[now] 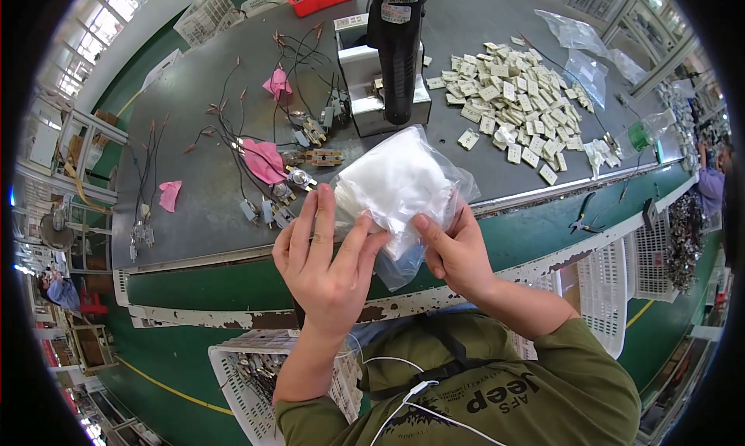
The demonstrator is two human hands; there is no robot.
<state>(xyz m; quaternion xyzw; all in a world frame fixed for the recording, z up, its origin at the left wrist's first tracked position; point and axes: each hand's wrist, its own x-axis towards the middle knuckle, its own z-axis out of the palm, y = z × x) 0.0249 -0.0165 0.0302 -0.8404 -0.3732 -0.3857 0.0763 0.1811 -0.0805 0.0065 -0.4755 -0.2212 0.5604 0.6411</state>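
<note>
A clear plastic bag (464,184) with soft-looking white material (396,174) inside lies at the table's front edge, its loose lower end hanging over. My right hand (458,252) grips the bag's near right side, thumb on top and the other fingers partly hidden beneath. At the near left side, my left hand (330,264) has its thumb and index finger close together on the plastic, while its other fingers stretch up beside the bag. What the white material is cannot be made out.
Behind the bag stands a white fixture (365,66) with a black upright tool (400,58). Cream rectangular pieces (524,97) are heaped to the right. Wired metal parts (310,132) and pink scraps (264,160) lie left. Pliers (583,217) rest on the green front ledge; baskets (233,376) stand below.
</note>
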